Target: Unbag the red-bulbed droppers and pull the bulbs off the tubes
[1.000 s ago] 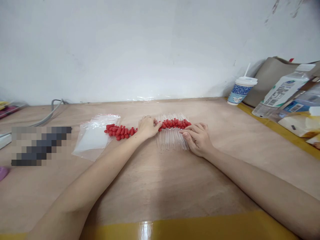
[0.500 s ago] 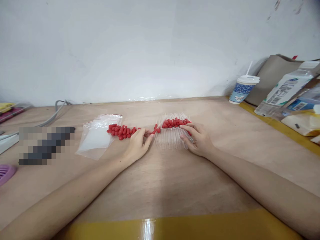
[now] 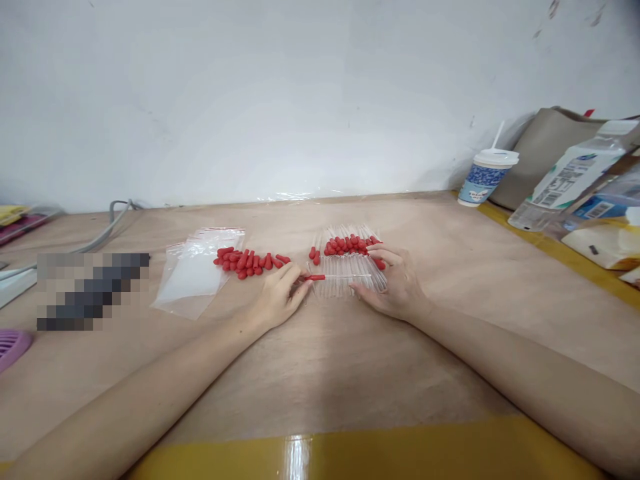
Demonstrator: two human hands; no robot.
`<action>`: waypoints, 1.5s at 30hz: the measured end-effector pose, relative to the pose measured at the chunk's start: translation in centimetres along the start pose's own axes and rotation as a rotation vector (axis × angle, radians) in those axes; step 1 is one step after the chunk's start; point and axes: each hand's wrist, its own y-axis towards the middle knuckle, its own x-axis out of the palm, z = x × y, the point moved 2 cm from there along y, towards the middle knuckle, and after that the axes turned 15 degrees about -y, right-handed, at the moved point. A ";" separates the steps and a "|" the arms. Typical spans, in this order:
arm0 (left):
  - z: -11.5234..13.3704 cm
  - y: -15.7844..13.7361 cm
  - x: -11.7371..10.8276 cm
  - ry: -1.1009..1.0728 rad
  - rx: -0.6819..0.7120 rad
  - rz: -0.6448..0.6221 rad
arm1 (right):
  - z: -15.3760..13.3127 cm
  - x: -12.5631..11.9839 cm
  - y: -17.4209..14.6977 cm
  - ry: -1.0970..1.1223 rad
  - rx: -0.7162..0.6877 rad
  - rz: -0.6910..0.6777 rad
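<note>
My left hand is closed, pinching the red rubber bulb of a dropper. The dropper's clear tube lies nearly level and points right, above a row of clear tubes. At the right end of that row is my right hand, thumb and fingers apart, nothing gripped between them. Behind the row lies a bunch of finished-looking droppers with red bulbs, their clear tubes pointing toward the wall. Loose red bulbs are heaped just left of my left hand.
Clear zip bags lie left of the bulbs. Farther left are a pixelated dark object, a grey cable and a purple item. At right stand a paper cup, a bottle and a grey bag.
The dropper in my left hand has swung from slanting up and right to nearly level, slightly nearer me. My right hand's thumb and fingers have spread apart.
</note>
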 end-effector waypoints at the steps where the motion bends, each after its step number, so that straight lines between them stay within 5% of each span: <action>1: -0.1 0.0 0.0 -0.001 0.003 -0.004 | -0.1 0.0 0.1 -0.006 -0.005 -0.017; 9: -0.3 -0.3 0.3 -0.037 0.090 -0.015 | -1.4 0.5 0.5 -0.078 -0.159 -0.157; 21: 0.7 0.5 1.4 -0.040 0.253 -0.077 | -1.8 0.9 0.7 -0.020 -0.199 -0.265; 35: 1.8 0.5 1.2 0.030 0.391 -0.126 | -3.1 0.8 1.1 0.088 -0.289 -0.189; 45: 1.7 0.1 1.0 0.024 0.357 -0.178 | -3.0 0.8 0.8 0.195 -0.353 -0.120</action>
